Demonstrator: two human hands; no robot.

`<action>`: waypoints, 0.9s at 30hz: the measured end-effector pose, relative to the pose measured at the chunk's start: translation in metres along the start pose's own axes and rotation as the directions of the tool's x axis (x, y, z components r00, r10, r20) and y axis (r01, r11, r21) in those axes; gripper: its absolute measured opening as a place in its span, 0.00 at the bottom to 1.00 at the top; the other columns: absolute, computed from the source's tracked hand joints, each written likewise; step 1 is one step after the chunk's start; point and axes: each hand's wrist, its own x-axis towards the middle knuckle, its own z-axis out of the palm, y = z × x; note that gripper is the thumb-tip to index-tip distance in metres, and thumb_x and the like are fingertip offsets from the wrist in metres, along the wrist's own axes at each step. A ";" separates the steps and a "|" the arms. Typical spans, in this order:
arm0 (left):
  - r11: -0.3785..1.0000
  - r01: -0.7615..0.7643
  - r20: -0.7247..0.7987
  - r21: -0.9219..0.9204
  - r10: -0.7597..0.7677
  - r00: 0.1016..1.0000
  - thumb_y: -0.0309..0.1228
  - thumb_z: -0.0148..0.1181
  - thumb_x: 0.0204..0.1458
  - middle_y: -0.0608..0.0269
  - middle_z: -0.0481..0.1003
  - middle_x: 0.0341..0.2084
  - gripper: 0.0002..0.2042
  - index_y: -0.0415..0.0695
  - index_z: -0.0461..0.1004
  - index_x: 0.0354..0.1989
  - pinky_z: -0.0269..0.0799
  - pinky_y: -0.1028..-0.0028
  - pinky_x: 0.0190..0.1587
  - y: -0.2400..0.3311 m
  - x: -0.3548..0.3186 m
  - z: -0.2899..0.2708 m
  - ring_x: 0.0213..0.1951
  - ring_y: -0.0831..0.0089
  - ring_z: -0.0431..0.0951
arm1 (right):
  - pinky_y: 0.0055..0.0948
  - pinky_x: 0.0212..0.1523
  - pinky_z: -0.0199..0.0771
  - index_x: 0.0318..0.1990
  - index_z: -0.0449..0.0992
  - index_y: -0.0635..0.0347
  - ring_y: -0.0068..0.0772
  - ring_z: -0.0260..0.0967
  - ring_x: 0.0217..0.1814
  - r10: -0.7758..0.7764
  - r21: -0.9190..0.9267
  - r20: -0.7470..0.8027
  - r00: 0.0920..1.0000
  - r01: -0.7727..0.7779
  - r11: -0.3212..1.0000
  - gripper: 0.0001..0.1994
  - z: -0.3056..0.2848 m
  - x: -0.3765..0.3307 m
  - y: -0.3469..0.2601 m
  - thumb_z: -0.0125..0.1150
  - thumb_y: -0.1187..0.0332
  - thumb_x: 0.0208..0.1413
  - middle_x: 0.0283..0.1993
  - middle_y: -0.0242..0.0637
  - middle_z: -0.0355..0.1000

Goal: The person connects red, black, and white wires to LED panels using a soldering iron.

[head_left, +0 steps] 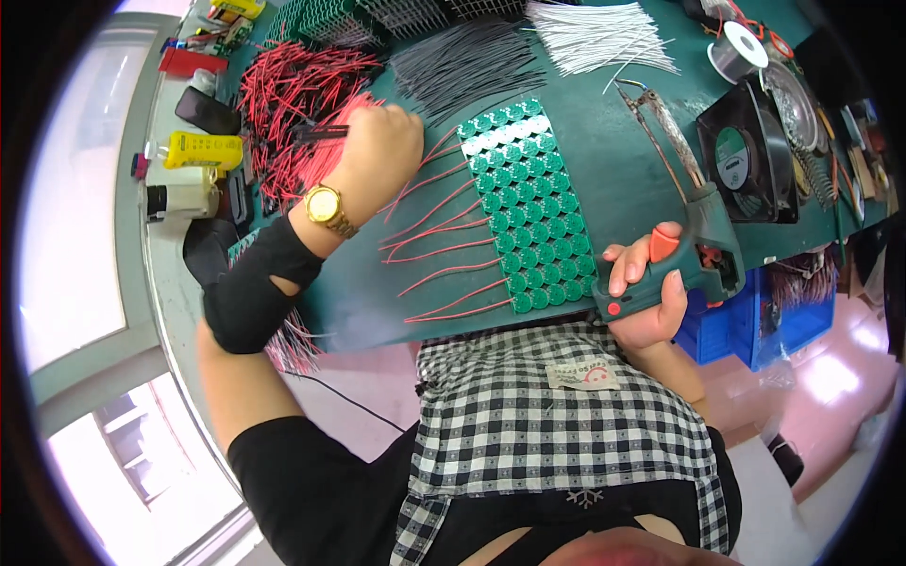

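My left hand (382, 149), with a gold watch on the wrist, is closed around what look like black tweezers (326, 133). It is over the right side of a pile of red wires (297, 80); its fingertips are partly hidden. My right hand (651, 297) grips a dark green soldering gun (710, 222) with an orange trigger. The gun's tip points away from me, near a bundle of white wires (604, 38). Between my hands lies a green panel of round circuit boards (530, 208). Several thin red wires (448, 270) stick out from its left edge.
Black wires (467, 71) lie at the back beside green mesh baskets (330, 21). A solder spool (737, 52) and a black fan (748, 151) stand at the right. Yellow bottle (203, 150) and phone (208, 111) sit far left. Blue bins (783, 321) are below the table's right edge.
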 end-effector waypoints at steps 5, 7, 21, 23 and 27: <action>0.778 0.293 -0.215 -0.555 -0.475 0.853 0.32 0.46 0.55 0.56 0.72 0.20 0.06 0.46 0.68 0.36 0.67 0.60 0.24 -0.008 0.001 -0.009 0.25 0.55 0.74 | 0.36 0.43 0.66 0.55 0.55 0.56 0.28 0.66 0.26 0.022 -0.073 0.041 0.999 -0.019 0.997 0.24 0.000 -0.014 -0.003 0.48 0.54 0.57 0.29 0.34 0.63; 0.665 0.273 -0.130 -0.695 -0.490 0.862 0.32 0.46 0.55 0.53 0.72 0.19 0.05 0.46 0.66 0.35 0.67 0.58 0.23 0.007 0.001 0.000 0.23 0.53 0.74 | 0.34 0.36 0.67 0.54 0.55 0.53 0.28 0.66 0.27 0.142 -0.117 0.067 0.988 -0.133 0.984 0.26 -0.002 -0.015 -0.009 0.53 0.51 0.54 0.29 0.34 0.63; 0.085 -0.024 -0.073 -0.996 -0.636 0.769 0.23 0.60 0.42 0.61 0.73 0.21 0.03 0.38 0.73 0.26 0.67 0.77 0.25 0.053 0.006 0.005 0.20 0.73 0.71 | 0.24 0.27 0.66 0.56 0.60 0.64 0.27 0.64 0.26 0.468 -0.708 0.050 0.882 -0.299 0.640 0.26 0.040 0.040 -0.043 0.56 0.61 0.51 0.29 0.39 0.66; 0.042 -0.015 -0.038 -0.999 -0.642 0.765 0.23 0.60 0.41 0.59 0.72 0.20 0.04 0.38 0.73 0.26 0.68 0.74 0.25 0.055 0.006 0.004 0.21 0.69 0.72 | 0.24 0.27 0.66 0.56 0.61 0.65 0.27 0.64 0.26 0.513 -0.710 0.053 0.857 -0.329 0.622 0.26 0.040 0.041 -0.041 0.55 0.62 0.52 0.29 0.39 0.66; -0.069 0.021 0.059 -0.997 -0.619 0.783 0.24 0.59 0.36 0.57 0.72 0.19 0.04 0.38 0.73 0.23 0.69 0.72 0.25 0.051 0.003 0.003 0.22 0.64 0.73 | 0.24 0.27 0.66 0.56 0.61 0.65 0.27 0.64 0.26 0.534 -0.712 0.006 0.845 -0.371 0.596 0.25 0.043 0.041 -0.039 0.55 0.62 0.52 0.29 0.39 0.66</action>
